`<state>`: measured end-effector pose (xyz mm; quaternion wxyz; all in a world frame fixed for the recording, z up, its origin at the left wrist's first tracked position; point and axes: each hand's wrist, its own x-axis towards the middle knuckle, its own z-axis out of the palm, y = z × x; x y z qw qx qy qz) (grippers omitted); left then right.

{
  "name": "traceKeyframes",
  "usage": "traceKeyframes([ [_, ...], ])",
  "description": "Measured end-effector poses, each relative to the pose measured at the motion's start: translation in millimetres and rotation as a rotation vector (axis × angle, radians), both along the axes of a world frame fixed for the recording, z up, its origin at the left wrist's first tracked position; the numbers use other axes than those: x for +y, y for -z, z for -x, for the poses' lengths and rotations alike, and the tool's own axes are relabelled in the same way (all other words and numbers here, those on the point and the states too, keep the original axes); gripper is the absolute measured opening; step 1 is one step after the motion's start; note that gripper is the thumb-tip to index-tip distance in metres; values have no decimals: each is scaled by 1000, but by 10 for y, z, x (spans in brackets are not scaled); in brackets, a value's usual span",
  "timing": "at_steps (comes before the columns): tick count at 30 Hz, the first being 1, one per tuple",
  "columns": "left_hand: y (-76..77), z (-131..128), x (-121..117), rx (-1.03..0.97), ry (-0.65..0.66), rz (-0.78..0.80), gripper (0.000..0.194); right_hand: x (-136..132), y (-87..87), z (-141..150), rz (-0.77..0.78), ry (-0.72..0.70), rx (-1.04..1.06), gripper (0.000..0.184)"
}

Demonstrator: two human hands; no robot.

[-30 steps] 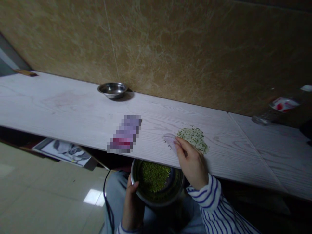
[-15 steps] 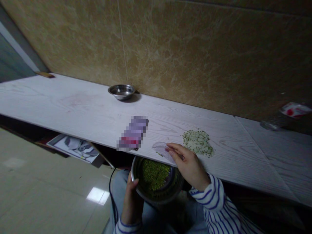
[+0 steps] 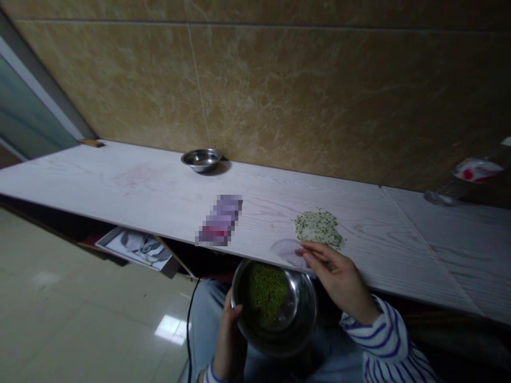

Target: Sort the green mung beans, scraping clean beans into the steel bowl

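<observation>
My left hand (image 3: 231,335) grips the left rim of a metal bowl (image 3: 307,314), thumb over the edge. The bowl is tilted below the table's front edge and holds a heap of green mung beans (image 3: 267,290). In my right hand (image 3: 335,268), pinched between thumb and fingers, is a clear rounded plastic sheet with fine markings, like a protractor (image 3: 283,249). It lies almost flat at the table edge, above the bowl. Just beyond my right fingers spreads a pile of white grains mixed with green beans (image 3: 319,226).
A small steel dish (image 3: 202,160) stands near the wall. A pixelated purple rectangular item (image 3: 221,221) lies left of the protractor. A clear bottle with a red and white label (image 3: 477,170) is at far right. Below the table, an open drawer (image 3: 136,247) juts out.
The few green beans at the protractor's edge on the table are no longer there. Protractor and right hand are nearer the pile; the bowl has shifted rightward along the table edge. The view has tilted up.
</observation>
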<state>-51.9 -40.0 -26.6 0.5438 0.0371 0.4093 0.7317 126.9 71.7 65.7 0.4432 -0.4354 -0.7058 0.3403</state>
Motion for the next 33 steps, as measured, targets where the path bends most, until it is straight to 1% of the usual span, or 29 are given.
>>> traceKeyframes([
  [1, 14, -50, -10, -22, 46, 23, 47, 4, 2, -82, -14, 56, 32, 25],
  [2, 24, -97, -16, -30, 66, 37, 44, 5, 0, -168, -15, 98, 52, 27],
  [5, 15, -206, -15, -23, 65, 31, 40, -1, -28, -436, -41, 233, 86, 35],
  [8, -28, -278, 8, -23, 75, 20, 38, -6, -51, -697, -65, 335, 90, 41],
  [11, -47, -354, 43, 5, 137, -35, 42, 1, -31, -914, -61, 405, 94, 45],
  [14, -18, -441, 86, 49, 129, -33, 42, 22, 38, -1074, -38, 462, 96, 49],
  [17, 24, -532, 111, 57, 147, -30, 40, 60, 134, -1155, -4, 452, 78, 48],
  [20, 54, -619, 102, 86, 165, -18, 45, 103, 197, -1089, -12, 399, 8, 41],
  [22, 65, -664, 85, 106, 169, -2, 50, 121, 188, -944, -61, 368, -55, 35],
  [24, 73, -685, 72, 111, 172, 13, 52, 125, 140, -735, -120, 325, -156, 31],
  [26, 82, -675, 70, 115, 172, 18, 54, 124, 76, -507, -213, 289, -241, 28],
  [29, 105, -617, 89, 128, 150, 12, 59, 130, 11, -228, -316, 236, -289, 28],
  [31, 129, -574, 105, 131, 136, 9, 58, 148, 7, -126, -343, 219, -324, 29],
  [33, 154, -549, 117, 124, 135, 15, 56, 174, 27, -97, -352, 212, -356, 29],
])
